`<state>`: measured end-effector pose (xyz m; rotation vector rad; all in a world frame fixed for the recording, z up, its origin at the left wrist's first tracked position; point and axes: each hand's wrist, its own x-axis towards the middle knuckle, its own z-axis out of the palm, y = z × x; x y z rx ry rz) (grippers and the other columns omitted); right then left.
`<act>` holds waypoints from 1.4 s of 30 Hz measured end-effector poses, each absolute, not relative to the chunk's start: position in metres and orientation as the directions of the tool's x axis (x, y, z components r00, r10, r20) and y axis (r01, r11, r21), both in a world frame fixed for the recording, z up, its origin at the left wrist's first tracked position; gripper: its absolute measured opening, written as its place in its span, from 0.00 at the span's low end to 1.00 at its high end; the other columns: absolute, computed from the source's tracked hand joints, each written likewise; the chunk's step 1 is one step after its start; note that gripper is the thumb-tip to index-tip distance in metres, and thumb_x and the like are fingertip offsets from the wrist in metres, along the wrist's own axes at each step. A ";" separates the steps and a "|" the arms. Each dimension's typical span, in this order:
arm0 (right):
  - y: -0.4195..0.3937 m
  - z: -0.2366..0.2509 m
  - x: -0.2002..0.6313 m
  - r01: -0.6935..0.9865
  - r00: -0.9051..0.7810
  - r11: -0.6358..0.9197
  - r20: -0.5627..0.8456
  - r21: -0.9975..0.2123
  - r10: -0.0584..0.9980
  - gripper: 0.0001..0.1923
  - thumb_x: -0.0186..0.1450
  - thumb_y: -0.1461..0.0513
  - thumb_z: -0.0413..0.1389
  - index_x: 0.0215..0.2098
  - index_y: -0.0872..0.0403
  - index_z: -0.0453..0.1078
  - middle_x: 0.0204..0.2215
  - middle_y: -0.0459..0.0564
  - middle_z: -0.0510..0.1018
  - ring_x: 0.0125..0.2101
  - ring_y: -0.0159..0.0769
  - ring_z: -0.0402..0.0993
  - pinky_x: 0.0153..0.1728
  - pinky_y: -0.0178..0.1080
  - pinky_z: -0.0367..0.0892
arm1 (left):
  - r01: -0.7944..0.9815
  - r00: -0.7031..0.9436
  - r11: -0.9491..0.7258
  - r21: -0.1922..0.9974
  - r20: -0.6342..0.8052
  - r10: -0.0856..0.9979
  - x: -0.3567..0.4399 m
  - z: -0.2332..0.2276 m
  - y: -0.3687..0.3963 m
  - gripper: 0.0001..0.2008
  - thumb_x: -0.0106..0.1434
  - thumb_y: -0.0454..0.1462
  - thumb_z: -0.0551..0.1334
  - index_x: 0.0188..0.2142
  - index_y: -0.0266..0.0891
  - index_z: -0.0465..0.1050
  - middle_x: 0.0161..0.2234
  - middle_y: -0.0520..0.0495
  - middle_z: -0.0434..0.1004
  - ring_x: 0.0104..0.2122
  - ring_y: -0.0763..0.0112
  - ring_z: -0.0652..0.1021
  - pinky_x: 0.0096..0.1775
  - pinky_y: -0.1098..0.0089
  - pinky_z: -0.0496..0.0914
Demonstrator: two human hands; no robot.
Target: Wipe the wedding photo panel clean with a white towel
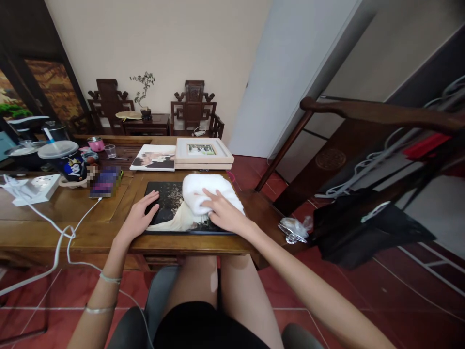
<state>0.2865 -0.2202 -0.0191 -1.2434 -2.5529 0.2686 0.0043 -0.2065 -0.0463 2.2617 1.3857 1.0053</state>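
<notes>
A dark picture panel (165, 194) with a printed photo lies flat at the table's front edge, showing a pale dress and brown specks. On its right half rests a folded white towel (196, 186). My right hand (227, 211) is on the towel, its fingers pressed into the soft folds; part of the grip is hidden in the cloth. My left hand (141, 213) lies at the panel's left edge, fingers stretched out over the dark surface, holding nothing.
Behind the panel are a photo print (154, 157) and stacked picture frames (203, 150). To the left stand a lidded cup (70, 162), a phone (105, 182) on a white cable and a power strip (38, 189). A wooden chair (327, 160) stands right, near crumpled plastic (293, 229).
</notes>
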 end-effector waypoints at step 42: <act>-0.264 -0.010 0.211 0.744 -0.638 0.645 0.102 -0.174 0.763 0.26 0.55 0.73 0.47 0.51 0.56 0.67 0.63 0.56 0.57 0.63 0.56 0.42 0.58 0.66 0.42 | 0.660 0.305 -0.489 0.570 0.392 0.868 0.005 -0.043 -0.207 0.23 0.65 0.46 0.51 0.53 0.35 0.69 0.57 0.40 0.67 0.58 0.61 0.65 0.60 0.57 0.57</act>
